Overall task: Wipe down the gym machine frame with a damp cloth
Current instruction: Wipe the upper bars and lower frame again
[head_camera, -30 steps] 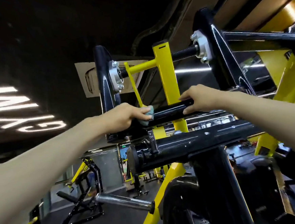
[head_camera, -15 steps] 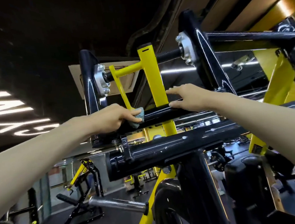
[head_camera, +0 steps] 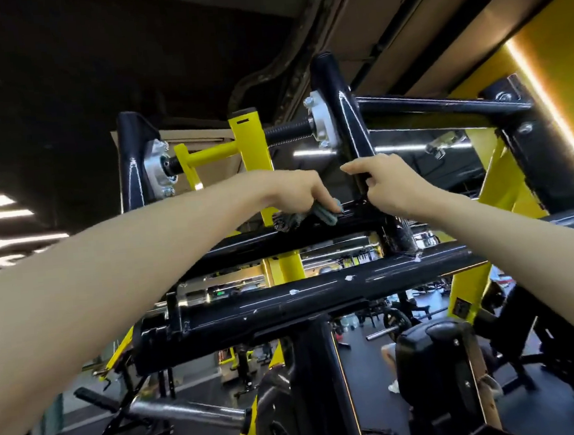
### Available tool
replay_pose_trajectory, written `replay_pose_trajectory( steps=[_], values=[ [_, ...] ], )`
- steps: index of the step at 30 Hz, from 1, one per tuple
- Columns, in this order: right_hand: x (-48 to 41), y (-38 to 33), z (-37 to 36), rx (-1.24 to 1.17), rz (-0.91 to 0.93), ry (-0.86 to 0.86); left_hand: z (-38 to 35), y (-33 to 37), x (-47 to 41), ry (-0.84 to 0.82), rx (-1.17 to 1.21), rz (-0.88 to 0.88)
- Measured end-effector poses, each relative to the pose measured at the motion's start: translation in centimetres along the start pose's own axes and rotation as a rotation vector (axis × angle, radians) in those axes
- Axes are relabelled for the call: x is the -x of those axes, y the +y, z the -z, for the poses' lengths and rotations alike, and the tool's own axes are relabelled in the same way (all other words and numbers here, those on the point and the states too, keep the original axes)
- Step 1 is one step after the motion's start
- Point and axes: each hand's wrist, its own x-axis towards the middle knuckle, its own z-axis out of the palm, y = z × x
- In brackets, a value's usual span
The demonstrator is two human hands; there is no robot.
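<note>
The gym machine frame [head_camera: 319,297] is glossy black tubing with a yellow upright [head_camera: 250,144] through its middle. My left hand [head_camera: 297,192] grips a small grey-blue cloth [head_camera: 323,214] and presses it onto the upper black crossbar [head_camera: 246,244], just right of the yellow upright. My right hand [head_camera: 386,182] is curled round the slanted black post [head_camera: 342,110] where it meets that crossbar, thumb and fingers on either side. Both forearms reach up from the lower corners.
A chrome weight peg [head_camera: 187,412] sticks out low on the left. A black padded seat [head_camera: 437,360] sits lower right. A yellow beam [head_camera: 502,179] rises at right, and other gym machines [head_camera: 123,426] stand on the dark floor behind.
My left hand slid the cloth rightward along the crossbar, past the yellow upright. My right hand left the crossbar and took hold of the slanted post. The view tilted upward.
</note>
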Motion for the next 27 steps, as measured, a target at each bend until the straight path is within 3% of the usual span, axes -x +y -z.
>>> replay_pose_trajectory(
  steps=[4,8,14,17,23,27],
  values=[
    [-1.1,-1.5,-1.3,-0.009,0.054,-0.025,-0.9,0.7,-0.1,0.013,0.067,0.075],
    [-2.6,-5.2,-3.7,-0.018,0.073,-0.088,-2.7,-1.1,0.5,0.074,-0.01,0.131],
    [-3.0,-9.0,-6.3,0.005,0.042,-0.298,-4.0,-11.3,7.3,0.016,-0.054,0.317],
    [-3.1,-9.6,-7.2,0.02,0.037,-0.321,-4.7,-14.4,10.3,0.04,-0.046,0.381],
    [-3.0,-9.4,-7.6,0.02,0.059,-0.317,-5.4,-15.3,12.1,0.196,0.051,0.307],
    [-2.5,-7.2,-5.5,0.019,0.081,-0.263,-6.2,-14.3,11.3,0.348,0.092,0.116]
  ],
)
